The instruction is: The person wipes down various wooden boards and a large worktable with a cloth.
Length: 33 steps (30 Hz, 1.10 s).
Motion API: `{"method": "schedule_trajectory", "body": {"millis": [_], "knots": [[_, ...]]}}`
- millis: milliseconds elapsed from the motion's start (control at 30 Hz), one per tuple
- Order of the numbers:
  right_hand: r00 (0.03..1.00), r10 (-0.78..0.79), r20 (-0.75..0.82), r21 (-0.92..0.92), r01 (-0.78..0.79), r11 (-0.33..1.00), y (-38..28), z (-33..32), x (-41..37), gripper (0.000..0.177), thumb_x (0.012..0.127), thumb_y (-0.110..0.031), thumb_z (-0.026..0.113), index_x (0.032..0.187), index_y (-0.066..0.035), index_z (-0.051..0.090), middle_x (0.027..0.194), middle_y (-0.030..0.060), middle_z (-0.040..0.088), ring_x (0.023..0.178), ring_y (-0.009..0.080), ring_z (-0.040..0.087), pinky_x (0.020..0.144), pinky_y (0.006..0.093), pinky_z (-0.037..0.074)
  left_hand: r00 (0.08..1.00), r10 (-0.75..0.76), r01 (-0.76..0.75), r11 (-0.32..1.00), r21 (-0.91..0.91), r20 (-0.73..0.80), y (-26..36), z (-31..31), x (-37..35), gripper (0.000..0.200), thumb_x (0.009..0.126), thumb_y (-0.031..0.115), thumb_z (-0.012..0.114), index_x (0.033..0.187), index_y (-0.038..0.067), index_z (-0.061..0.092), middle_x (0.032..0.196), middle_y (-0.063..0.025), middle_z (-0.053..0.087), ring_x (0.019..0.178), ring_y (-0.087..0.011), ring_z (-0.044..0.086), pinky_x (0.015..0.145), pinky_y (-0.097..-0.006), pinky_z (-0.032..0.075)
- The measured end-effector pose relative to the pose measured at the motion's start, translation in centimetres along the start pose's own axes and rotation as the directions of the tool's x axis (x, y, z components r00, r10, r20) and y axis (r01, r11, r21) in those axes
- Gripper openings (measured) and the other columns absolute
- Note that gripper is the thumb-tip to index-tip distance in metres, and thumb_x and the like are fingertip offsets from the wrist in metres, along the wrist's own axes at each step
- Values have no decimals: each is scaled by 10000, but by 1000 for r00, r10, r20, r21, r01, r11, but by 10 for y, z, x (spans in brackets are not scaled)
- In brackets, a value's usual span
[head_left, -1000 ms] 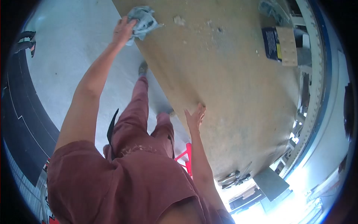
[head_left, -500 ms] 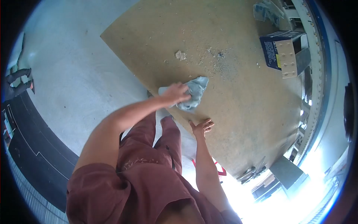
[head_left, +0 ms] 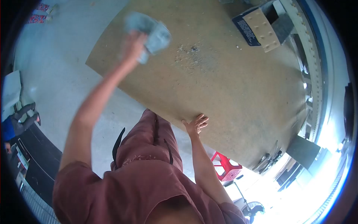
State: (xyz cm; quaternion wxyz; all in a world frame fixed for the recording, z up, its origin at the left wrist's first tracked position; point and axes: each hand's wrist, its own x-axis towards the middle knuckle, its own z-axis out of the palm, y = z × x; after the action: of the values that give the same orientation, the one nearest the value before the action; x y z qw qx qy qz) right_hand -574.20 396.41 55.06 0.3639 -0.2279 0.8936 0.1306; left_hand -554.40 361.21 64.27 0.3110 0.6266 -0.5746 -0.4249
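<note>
The cloth (head_left: 159, 37), gripped in the left hand (head_left: 135, 44), slants lengthwise from far left to near right; it is pale blue, crumpled, blurred. The right hand (head_left: 195, 124), empty, spreads on the worktop (head_left: 246, 89).

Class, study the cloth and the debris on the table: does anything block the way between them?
Nothing visible does: between the cloth, in the left hand, and the debris, only table surface shows. The box and the right hand are both off that line.

On the table (head_left: 242, 93), debris (head_left: 194, 56) lies between the cloth (head_left: 158, 37), left, and the box (head_left: 259, 28), right.
</note>
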Motion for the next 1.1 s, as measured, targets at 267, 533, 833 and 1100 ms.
{"method": "schedule_trajectory", "body": {"millis": [267, 533, 833, 1100], "knots": [[999, 14, 35, -38, -13, 999, -2, -6, 1, 1145, 596, -414, 737, 1335, -24, -46, 1360, 255, -141, 1229, 506, -26, 907, 563, 327, 583, 401, -639, 764, 93, 707, -57, 205, -139, 369, 804, 347, 495, 969, 18, 488, 1008, -181, 479, 946, -319, 474, 786, -431, 390], [1000, 6, -27, -84, -8, 996, 3, -9, 0, 1171, 562, -442, 748, 1336, -24, -25, 1355, 276, -111, 1219, 525, -13, 894, 566, 337, 921, 343, -368, 600, 710, 187, -59, 71, 46, 391, 802, 377, 462, 993, 37, 492, 982, -185, 497, 933, -343, 473, 749, -432, 395], [999, 41, 35, 137, -46, 990, -6, -9, 14, 1116, 593, -444, 714, 1335, -31, -11, 1360, 276, -61, 1238, 489, 47, 927, 599, 250, 804, 71, -105, 994, 23, 591, 21, 140, -39, 248, 837, 286, 454, 948, 74, 516, 991, -154, 450, 945, -269, 457, 771, -383, 392], [905, 353, 236, 381, -420, 824, -104, -38, 62, 1262, 536, -504, 737, 1305, 21, -115, 1322, 335, -119, 1223, 519, 28, 931, 595, 248, 484, 499, -802, 582, 136, 719, -17, 218, -35, 169, 815, 244, 480, 926, 128, 531, 988, -141, 458, 938, -287, 473, 724, -381, 418]]}}
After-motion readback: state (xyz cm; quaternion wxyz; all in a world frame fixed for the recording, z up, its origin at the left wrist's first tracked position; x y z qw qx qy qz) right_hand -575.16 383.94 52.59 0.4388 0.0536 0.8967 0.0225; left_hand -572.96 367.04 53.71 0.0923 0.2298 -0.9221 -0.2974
